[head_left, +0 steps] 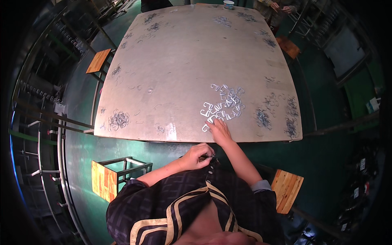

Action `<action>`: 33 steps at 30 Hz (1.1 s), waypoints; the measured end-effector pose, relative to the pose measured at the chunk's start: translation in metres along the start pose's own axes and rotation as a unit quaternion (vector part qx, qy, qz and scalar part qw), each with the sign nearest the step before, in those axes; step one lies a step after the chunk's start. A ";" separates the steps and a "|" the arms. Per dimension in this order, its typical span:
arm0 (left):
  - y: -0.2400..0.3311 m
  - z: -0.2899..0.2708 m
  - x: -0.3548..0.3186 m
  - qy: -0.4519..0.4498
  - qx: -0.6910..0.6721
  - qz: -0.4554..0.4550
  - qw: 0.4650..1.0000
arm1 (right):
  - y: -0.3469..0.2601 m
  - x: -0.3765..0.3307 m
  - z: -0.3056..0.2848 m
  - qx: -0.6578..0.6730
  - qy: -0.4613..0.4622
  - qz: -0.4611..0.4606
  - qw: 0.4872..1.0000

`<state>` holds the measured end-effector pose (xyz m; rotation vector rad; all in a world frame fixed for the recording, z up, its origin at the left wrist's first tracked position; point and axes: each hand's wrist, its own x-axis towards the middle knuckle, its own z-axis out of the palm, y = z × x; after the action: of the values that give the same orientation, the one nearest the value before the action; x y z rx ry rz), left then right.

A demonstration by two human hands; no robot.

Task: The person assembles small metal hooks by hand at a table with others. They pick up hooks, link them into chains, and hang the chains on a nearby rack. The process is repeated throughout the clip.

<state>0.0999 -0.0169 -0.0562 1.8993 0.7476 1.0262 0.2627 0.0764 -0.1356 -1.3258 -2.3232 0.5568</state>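
My right hand (219, 131) reaches over the near edge of the table, fingers stretched out and a little apart, at the lower end of a loose pile of bent silvery metal hooks (232, 102). Its fingertips are against or just above the nearest hooks; whether one is between them I cannot tell. Below the table edge, close to my body, my left hand (199, 156) is closed around a small dark thing whose kind is mostly hidden by the fingers.
The wide brown table (175, 73) bears small heaps of dark wire rings (118, 119) along its sides. Wooden-topped stools (104, 181) stand at both sides of me. At the far right, another person's hands (281, 8) show; a bowl (228, 4) sits at the back edge.
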 end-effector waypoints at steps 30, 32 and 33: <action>-0.036 -0.006 0.050 0.005 0.089 0.005 0.996 | -0.070 -0.108 -0.080 0.268 0.282 0.219 0.895; -0.076 -0.017 0.069 0.045 0.244 -0.048 0.968 | -0.067 -0.117 -0.083 0.262 0.302 0.236 0.886; -0.094 -0.010 0.077 0.045 0.306 -0.077 0.948 | -0.063 -0.122 -0.082 0.264 0.312 0.241 0.880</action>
<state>0.1185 0.0927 -0.1061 2.2669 1.3683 0.8415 0.3179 -0.0480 -0.0524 -1.5073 -1.2063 0.7101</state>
